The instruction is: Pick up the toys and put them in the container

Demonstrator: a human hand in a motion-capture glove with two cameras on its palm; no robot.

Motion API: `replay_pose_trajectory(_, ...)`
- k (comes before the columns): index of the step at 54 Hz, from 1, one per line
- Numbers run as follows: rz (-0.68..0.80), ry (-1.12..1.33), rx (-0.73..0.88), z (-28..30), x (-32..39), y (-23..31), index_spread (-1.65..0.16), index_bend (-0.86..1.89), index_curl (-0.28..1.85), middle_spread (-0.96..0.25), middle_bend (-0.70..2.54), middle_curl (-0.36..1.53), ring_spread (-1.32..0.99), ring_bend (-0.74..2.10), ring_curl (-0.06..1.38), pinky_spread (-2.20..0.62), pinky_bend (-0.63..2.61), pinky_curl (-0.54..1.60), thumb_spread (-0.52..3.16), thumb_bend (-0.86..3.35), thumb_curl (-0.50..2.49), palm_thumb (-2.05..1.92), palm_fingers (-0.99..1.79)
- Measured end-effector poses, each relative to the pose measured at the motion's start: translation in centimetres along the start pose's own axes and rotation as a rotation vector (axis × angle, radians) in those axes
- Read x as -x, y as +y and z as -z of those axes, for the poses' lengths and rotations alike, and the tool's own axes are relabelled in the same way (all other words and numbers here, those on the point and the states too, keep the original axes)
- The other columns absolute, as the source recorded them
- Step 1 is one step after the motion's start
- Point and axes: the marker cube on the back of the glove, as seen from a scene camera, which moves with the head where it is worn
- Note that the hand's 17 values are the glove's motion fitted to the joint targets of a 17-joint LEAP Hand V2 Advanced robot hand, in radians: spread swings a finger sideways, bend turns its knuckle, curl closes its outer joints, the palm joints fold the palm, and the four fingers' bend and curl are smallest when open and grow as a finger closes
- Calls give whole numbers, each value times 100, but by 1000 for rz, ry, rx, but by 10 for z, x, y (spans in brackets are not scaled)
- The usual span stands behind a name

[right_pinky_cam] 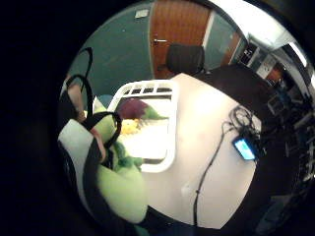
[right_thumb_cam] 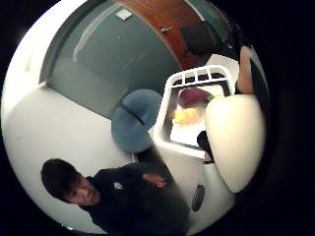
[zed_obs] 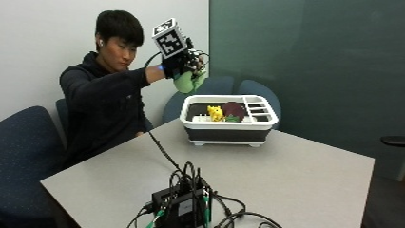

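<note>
Hand: gloved right hand (zed_obs: 179, 62) is hanging raised in the air at about 11 o'clock from the container, well above its rim, fingers curling round a green toy.
Green toy: green toy (zed_obs: 188, 81) is dangling below the hand, clear of the desk; in the little finger side palm view the green toy (right_pinky_cam: 120, 184) is filling the space close to the palm, beside the container's near rim.
Container: white-rimmed container (zed_obs: 227, 127) with a dark lower wall is sitting on the desk toward the far edge, at 12 o'clock from the black box; its slotted end is showing at the far side in the palm view (right_pinky_cam: 169, 129).
Yellow toy: yellow toy (zed_obs: 215, 113) is standing inside the container, toward the side nearest the person.
Purple toy: purple toy (zed_obs: 234, 110) is lying inside the container, just beside the yellow one, at its 3 o'clock.
Desk: grey desk (zed_obs: 297, 180) is carrying the container and the box.
Black box: black box (zed_obs: 183, 202) with cables is sitting at the near edge, well apart from the container.
</note>
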Motion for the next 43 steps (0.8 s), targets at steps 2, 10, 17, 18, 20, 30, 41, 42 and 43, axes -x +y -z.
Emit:
replay_pose_trajectory(2,1,5,5,-7,3,-8,-44,82,89,-29,105,80,-45,126,71,-40,111,55,11,24,89,74,92)
replay_pose_trajectory(10,-5,-17,202,-37,1,-18,-44,73,96,-29,105,83,-44,125,73,-40,116,56,9,21,91,71,78)
replay_pose_trajectory(17,-7,-83,411,-52,-11,-5,-39,40,89,-24,76,75,-37,103,67,-28,118,55,51,7,85,51,-5)
replay_pose_trajectory(18,-11,-86,408,-51,-13,-4,-38,41,89,-22,71,74,-32,95,67,-24,119,58,57,4,83,47,-22)
replay_pose_trajectory(20,-21,-85,385,-47,-18,-1,-38,36,83,-18,60,68,-26,75,61,-19,116,55,69,-1,78,40,-41)
replay_pose_trajectory(30,-62,-75,254,-8,-54,23,-36,18,67,-7,26,53,-11,33,41,-3,94,41,101,-3,62,27,-23)
replay_pose_trajectory(41,-57,-171,51,47,-116,85,-34,19,60,-4,19,48,-6,25,37,2,76,35,118,-1,52,24,-4)
replay_pose_trajectory(42,-56,-174,39,49,-119,90,-34,19,60,-4,20,48,-6,25,37,2,75,34,120,-1,51,24,-2)
replay_pose_trajectory(43,-55,-175,32,51,-121,92,-34,19,60,-4,20,48,-6,26,37,2,74,34,120,-1,51,24,-1)
